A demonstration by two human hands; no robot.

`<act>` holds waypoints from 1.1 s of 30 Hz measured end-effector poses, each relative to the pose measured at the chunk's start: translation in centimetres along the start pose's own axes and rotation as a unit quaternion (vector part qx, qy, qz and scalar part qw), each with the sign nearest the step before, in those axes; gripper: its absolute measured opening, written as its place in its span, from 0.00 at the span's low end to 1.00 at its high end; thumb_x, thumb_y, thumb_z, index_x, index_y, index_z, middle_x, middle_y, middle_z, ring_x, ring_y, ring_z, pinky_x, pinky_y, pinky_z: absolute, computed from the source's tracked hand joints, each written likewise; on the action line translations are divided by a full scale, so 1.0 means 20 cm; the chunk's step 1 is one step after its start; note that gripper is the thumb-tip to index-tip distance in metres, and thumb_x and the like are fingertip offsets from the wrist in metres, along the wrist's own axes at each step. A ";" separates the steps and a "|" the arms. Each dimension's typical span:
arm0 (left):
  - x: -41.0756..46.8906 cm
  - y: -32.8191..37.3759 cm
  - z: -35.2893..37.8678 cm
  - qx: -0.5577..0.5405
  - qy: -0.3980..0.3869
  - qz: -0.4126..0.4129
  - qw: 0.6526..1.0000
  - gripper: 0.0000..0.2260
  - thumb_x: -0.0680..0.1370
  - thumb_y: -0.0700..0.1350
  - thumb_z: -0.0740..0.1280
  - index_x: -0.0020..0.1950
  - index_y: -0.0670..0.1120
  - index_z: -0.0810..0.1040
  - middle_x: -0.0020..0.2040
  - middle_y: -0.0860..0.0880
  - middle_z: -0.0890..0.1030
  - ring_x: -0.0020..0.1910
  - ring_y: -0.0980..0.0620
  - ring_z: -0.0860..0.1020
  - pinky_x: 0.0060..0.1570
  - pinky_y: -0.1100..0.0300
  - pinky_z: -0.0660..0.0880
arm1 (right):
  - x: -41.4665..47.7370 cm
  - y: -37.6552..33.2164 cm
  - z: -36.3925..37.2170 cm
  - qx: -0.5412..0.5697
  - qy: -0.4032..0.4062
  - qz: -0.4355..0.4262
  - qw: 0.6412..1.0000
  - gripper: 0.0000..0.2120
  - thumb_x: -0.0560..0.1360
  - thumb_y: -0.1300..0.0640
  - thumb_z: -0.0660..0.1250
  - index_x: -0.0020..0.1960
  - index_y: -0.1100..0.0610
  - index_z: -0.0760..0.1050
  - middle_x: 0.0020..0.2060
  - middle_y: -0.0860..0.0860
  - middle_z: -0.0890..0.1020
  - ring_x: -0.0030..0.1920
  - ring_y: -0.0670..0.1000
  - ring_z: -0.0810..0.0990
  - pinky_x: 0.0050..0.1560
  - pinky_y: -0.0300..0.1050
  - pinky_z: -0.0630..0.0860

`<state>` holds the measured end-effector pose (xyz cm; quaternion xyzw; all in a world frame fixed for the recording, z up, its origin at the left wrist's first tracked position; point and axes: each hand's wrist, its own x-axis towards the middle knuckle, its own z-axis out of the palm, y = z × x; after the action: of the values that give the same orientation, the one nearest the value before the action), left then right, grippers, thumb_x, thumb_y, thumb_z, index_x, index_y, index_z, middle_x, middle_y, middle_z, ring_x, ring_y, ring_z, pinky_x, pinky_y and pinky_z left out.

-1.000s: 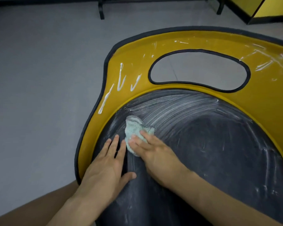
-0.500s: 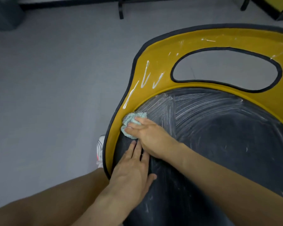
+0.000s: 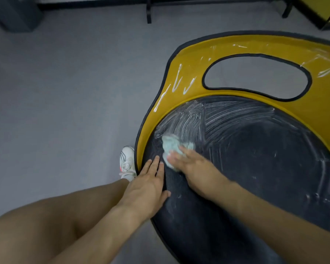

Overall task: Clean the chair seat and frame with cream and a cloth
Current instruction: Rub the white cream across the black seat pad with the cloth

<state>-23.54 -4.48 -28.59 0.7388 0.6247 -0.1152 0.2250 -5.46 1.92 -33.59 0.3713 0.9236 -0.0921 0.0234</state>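
The cloth [image 3: 171, 147], a small pale green wad, sits on the dark seat [image 3: 255, 168] near its left rim, just inside the yellow frame [image 3: 189, 60]. Your right hand [image 3: 194, 166] lies on top of it, fingers pressing the wad flat against the seat; the hand is blurred, so how tightly the fingers curl around the cloth cannot be told. White smears of cream fan out across the seat just beyond the cloth, up and to the right, toward the frame.

Beyond those smears, on the yellow frame, thin lines of cream [image 3: 176, 80] lie unspread. They sit up and slightly left of the cloth, across the seam where the seat meets the frame. Their long axis runs roughly away from you, leaning a little to the right at the far end. An oval cut-out [image 3: 255, 77] opens in the frame to the right of them.

Your right hand is the nearer one to those lines. Your left hand [image 3: 147, 187] rests flat and open on the seat's left edge, fingers together, just beside the cloth hand, holding nothing; it looks to be steadying the chair.

A likely next stroke carries the cloth forward over the seam onto the frame.

Outward again: your left shoe [image 3: 127, 161] stands on grey floor [image 3: 65, 92] beside the chair.
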 end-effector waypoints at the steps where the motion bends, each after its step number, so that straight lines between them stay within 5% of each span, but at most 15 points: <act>1: -0.01 0.00 0.01 -0.002 0.000 0.002 1.000 0.37 0.84 0.57 0.58 0.82 0.43 0.39 0.81 0.45 0.35 0.81 0.48 0.38 0.76 0.58 0.40 | -0.11 -0.03 0.01 -0.005 0.002 -0.005 1.000 0.30 0.72 0.60 0.52 0.74 0.55 0.68 0.71 0.51 0.73 0.74 0.54 0.66 0.72 0.48 0.66; 5: -0.03 0.03 0.04 -0.013 0.003 0.026 1.000 0.38 0.83 0.58 0.59 0.83 0.47 0.40 0.81 0.47 0.35 0.81 0.48 0.37 0.77 0.57 0.43 | -0.45 -0.08 0.00 -0.014 -0.027 -0.021 0.999 0.30 0.72 0.61 0.57 0.74 0.52 0.68 0.70 0.47 0.74 0.72 0.53 0.69 0.66 0.48 0.73; 8: 0.00 0.06 0.05 -0.006 0.012 0.052 0.999 0.37 0.83 0.59 0.59 0.83 0.50 0.41 0.82 0.48 0.36 0.81 0.48 0.37 0.77 0.56 0.42 | -0.42 0.07 -0.10 0.014 -0.024 0.083 0.996 0.34 0.70 0.65 0.69 0.74 0.50 0.68 0.71 0.45 0.73 0.72 0.51 0.69 0.70 0.45 0.69; 11: 0.02 0.09 0.04 -0.005 0.010 0.050 0.999 0.36 0.83 0.59 0.59 0.83 0.51 0.42 0.82 0.50 0.36 0.81 0.49 0.37 0.79 0.54 0.45 | -0.26 0.23 -0.18 0.054 -0.014 0.231 0.971 0.35 0.77 0.68 0.57 0.80 0.48 0.54 0.78 0.44 0.58 0.79 0.51 0.52 0.75 0.44 0.56; 13: 0.04 0.10 0.03 -0.004 0.006 0.048 0.999 0.36 0.83 0.59 0.59 0.83 0.52 0.42 0.82 0.50 0.37 0.81 0.50 0.38 0.79 0.54 0.45 | -0.14 0.23 -0.17 0.053 0.006 0.276 0.960 0.34 0.77 0.67 0.56 0.80 0.51 0.52 0.79 0.48 0.57 0.79 0.54 0.50 0.76 0.45 0.52; 15: 0.06 0.11 0.01 -0.001 0.001 0.043 0.999 0.36 0.83 0.59 0.59 0.83 0.51 0.43 0.82 0.49 0.37 0.81 0.49 0.38 0.79 0.55 0.44 | -0.11 0.14 -0.12 0.007 -0.003 0.237 0.972 0.35 0.74 0.64 0.62 0.79 0.55 0.55 0.77 0.52 0.62 0.78 0.57 0.56 0.77 0.47 0.54; 18: 0.11 0.13 -0.02 0.000 -0.021 0.034 0.999 0.37 0.82 0.60 0.60 0.83 0.52 0.42 0.82 0.49 0.36 0.81 0.49 0.38 0.79 0.54 0.45 | -0.29 -0.01 -0.03 0.020 -0.014 0.154 0.988 0.41 0.58 0.64 0.77 0.71 0.58 0.72 0.68 0.53 0.76 0.68 0.59 0.74 0.63 0.52 0.76; 22: 0.18 0.22 -0.06 0.006 -0.055 0.038 0.998 0.37 0.82 0.61 0.60 0.82 0.57 0.40 0.81 0.50 0.34 0.81 0.48 0.37 0.79 0.51 0.48 | -0.68 -0.05 0.01 0.010 -0.011 0.108 0.994 0.32 0.66 0.63 0.65 0.71 0.55 0.73 0.68 0.49 0.76 0.69 0.55 0.74 0.63 0.49 0.76; 25: 0.22 0.33 -0.06 0.017 -0.069 0.065 0.995 0.37 0.82 0.62 0.61 0.82 0.59 0.40 0.81 0.52 0.33 0.80 0.48 0.36 0.79 0.49 0.51 | -0.81 0.13 -0.07 0.029 -0.003 0.196 0.980 0.36 0.64 0.68 0.67 0.72 0.53 0.72 0.69 0.46 0.75 0.70 0.53 0.73 0.64 0.43 0.73; 29: 0.25 0.51 -0.03 0.038 -0.085 0.107 0.990 0.37 0.82 0.61 0.61 0.81 0.59 0.39 0.80 0.52 0.32 0.80 0.48 0.35 0.79 0.47 0.53 | -0.98 0.48 -0.14 0.056 -0.006 0.381 0.923 0.35 0.78 0.66 0.54 0.80 0.45 0.50 0.79 0.41 0.54 0.79 0.49 0.51 0.71 0.46 0.64; 33: 0.28 0.71 -0.01 0.046 -0.089 0.152 0.983 0.37 0.82 0.60 0.62 0.81 0.60 0.39 0.80 0.52 0.32 0.80 0.49 0.36 0.78 0.47 0.52 | -1.21 0.60 -0.16 0.067 0.033 0.501 0.862 0.30 0.80 0.63 0.55 0.79 0.46 0.55 0.78 0.46 0.59 0.77 0.54 0.60 0.67 0.48 0.68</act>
<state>-8.69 -1.18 -28.19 0.8217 0.4764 -0.1731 0.2604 20.43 -5.40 -29.60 0.7873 0.6051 -0.1178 0.0112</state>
